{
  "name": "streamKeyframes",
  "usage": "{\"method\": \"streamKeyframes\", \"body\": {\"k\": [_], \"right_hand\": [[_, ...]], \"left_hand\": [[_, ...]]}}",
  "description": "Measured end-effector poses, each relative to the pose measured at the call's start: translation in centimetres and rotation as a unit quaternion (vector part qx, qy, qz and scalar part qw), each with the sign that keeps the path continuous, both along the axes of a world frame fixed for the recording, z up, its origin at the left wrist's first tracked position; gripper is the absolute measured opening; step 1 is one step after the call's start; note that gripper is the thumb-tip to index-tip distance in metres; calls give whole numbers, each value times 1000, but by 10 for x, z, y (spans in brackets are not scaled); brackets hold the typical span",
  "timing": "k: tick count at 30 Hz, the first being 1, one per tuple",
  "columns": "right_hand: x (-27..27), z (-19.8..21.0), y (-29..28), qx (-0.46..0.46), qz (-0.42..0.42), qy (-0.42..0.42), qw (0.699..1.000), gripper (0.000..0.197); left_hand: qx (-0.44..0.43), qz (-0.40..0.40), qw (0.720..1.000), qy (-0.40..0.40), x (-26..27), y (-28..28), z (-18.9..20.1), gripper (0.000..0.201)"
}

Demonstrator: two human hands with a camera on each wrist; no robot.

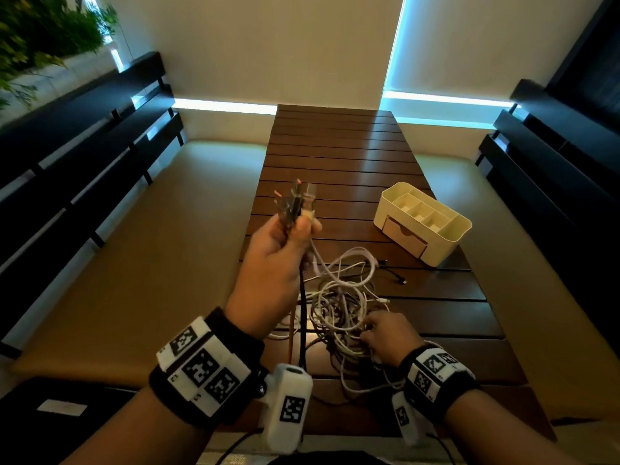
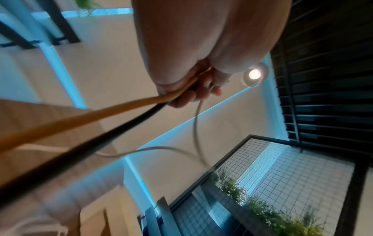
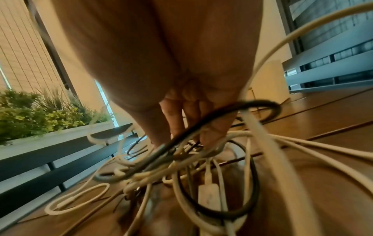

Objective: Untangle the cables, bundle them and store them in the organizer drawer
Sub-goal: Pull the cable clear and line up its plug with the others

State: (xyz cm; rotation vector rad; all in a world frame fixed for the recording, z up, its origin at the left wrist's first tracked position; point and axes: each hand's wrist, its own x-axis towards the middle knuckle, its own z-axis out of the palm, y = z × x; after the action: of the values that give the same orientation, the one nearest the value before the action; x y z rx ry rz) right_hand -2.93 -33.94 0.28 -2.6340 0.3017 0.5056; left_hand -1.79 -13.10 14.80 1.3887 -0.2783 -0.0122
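Note:
My left hand (image 1: 297, 228) is raised over the table's left side and grips a bunch of cable plug ends (image 1: 297, 203). In the left wrist view an orange cable (image 2: 80, 121), a black cable (image 2: 90, 146) and a white cable (image 2: 196, 127) run out of that hand (image 2: 191, 91). They hang down into the cable tangle (image 1: 339, 307) on the table. My right hand (image 1: 367, 328) is lower, its fingers (image 3: 177, 126) dug into the tangle (image 3: 181, 172) and pinching strands, with a black loop (image 3: 260, 103) across them. The cream organizer (image 1: 446, 243) stands at the right, its drawer (image 1: 404, 237) facing me.
The slatted wooden table (image 1: 339, 152) is narrow, with cushioned benches (image 1: 161, 250) on both sides and dark slatted backrests (image 1: 84, 146) behind them. A loose black cable end (image 1: 397, 278) lies between the tangle and the organizer. A planter (image 3: 40, 115) is off to the left.

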Motion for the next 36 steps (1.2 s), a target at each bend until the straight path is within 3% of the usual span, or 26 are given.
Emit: {"method": "streamKeyframes", "body": {"k": [3,6,10,13,16,18,20,23,26,31,36], "right_hand": [[3,5,-5,7,-42,-67,997,14],[7,34,9,61,-56,-217,973,4],[-2,83,33,226,-4,-389,893,31],[-8,103,45,275,36,-489,827,28],[-11,111,48,285,64,-540,789,46],[-12,115,46,277,121,-498,813,50],[-11,113,43,273,197,-370,866,46],[-12,103,41,282,232,-235,901,24],[-12,97,42,291,218,-189,912,6],[-5,88,34,316,162,-178,918,17],[5,68,6,234,81,-167,954,22]], "left_hand": [[28,15,999,-18,9,3,6,31],[53,35,998,12,9,3,-6,34],[62,30,997,40,4,-4,-15,30],[59,17,997,42,5,-5,-15,34],[50,17,997,53,7,-6,-16,34],[21,20,998,62,8,-5,-16,30],[-31,13,996,80,9,-3,-16,30],[-86,14,991,101,9,1,-13,31],[-105,30,988,106,10,7,-10,32],[-152,40,980,119,19,24,4,34],[-157,108,974,119,35,58,4,36]]}}
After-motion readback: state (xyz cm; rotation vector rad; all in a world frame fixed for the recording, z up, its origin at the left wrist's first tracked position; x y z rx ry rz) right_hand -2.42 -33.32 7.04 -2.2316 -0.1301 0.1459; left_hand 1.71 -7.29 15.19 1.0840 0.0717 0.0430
